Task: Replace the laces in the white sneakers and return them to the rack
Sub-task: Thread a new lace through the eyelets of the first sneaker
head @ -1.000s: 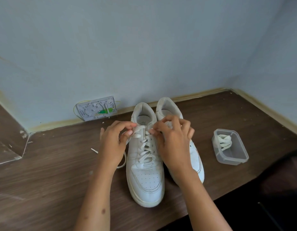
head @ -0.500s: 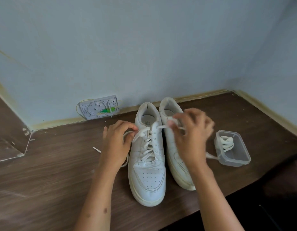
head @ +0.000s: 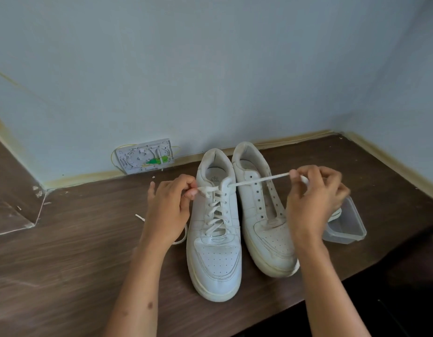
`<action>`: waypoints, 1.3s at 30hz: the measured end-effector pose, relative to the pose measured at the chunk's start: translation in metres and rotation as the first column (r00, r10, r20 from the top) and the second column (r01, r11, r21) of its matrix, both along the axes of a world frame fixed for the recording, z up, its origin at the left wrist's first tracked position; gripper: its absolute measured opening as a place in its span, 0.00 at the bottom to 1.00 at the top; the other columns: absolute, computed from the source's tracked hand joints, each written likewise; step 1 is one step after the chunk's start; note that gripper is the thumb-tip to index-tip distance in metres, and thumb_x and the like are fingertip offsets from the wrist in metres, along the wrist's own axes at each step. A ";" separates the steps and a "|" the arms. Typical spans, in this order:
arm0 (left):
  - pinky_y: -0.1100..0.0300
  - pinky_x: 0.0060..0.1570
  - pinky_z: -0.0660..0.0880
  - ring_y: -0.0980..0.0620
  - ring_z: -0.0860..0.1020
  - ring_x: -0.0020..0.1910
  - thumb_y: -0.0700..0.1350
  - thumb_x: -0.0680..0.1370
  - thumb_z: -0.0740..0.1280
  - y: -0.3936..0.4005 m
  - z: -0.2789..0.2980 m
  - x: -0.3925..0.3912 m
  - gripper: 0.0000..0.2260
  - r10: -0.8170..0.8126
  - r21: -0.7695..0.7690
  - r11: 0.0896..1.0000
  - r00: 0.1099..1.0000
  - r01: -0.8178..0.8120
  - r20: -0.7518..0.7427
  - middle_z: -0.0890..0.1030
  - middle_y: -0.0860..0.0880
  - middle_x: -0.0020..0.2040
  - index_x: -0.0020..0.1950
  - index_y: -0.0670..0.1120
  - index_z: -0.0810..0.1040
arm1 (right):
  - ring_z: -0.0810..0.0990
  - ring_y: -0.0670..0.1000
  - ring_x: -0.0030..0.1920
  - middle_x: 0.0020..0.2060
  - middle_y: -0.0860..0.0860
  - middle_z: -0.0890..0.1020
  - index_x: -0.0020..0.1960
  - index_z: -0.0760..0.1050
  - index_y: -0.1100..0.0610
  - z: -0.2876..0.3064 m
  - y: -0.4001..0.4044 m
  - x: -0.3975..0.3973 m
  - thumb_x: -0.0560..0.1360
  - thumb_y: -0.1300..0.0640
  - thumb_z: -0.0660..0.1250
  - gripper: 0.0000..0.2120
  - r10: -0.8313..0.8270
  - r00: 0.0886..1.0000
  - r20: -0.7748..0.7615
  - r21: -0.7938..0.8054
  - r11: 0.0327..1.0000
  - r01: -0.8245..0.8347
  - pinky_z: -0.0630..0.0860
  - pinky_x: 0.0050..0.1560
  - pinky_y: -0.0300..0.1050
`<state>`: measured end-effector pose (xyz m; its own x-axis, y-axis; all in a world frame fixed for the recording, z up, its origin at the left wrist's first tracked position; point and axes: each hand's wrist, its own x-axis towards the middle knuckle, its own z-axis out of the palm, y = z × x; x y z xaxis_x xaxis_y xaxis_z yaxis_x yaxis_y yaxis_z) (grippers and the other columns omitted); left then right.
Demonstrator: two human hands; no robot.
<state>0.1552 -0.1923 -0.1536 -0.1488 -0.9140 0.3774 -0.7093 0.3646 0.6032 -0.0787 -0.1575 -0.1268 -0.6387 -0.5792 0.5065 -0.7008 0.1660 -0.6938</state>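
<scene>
Since the frame half a second before, the right hand (head: pixel 315 198) had drawn further to the right, pulling one end of the flat white shoelace (head: pixel 259 180) out taut across the unlaced sneaker, while the left hand (head: pixel 170 205) stayed nearly where it was. Both hands were clamped on this lace: the left one pinched its other end between thumb and forefinger just beside the top eyelets, and the right one pinched the stretched end with curled fingers. The laced white leather sneaker (head: pixel 214 251) stood on the dark brown wooden tabletop (head: pixel 64 263), toe towards the person, and the second white sneaker with empty eyelets (head: pixel 264 229) stood touching it on its right side. The right hand and wrist covered a part of the clear plastic container (head: pixel 346 227) behind them, so its contents could not be seen well. A loose part of the lace lay on the wood under the left wrist, and a small white scrap (head: pixel 139 218) lay near it. A grey plastic plate with green and yellow wires (head: pixel 145 155) leaned against the pale blue wall (head: pixel 210 69) behind the shoes.
</scene>
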 end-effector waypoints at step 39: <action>0.62 0.57 0.76 0.54 0.82 0.53 0.49 0.73 0.70 0.076 0.051 0.002 0.13 -0.061 0.495 0.637 0.679 0.590 -0.731 0.86 0.42 0.49 0.51 0.44 0.86 | 0.79 0.43 0.38 0.39 0.51 0.83 0.58 0.81 0.60 0.025 0.067 0.037 0.81 0.62 0.62 0.10 0.737 0.249 0.628 0.267 0.096 -0.959 0.74 0.46 0.37</action>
<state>0.1575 -0.1160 -0.1023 -0.4759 -0.8635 -0.1669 -0.0035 -0.1879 0.9822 -0.0420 -0.0901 -0.1017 0.4657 -0.8653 -0.1853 -0.4278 -0.0368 -0.9031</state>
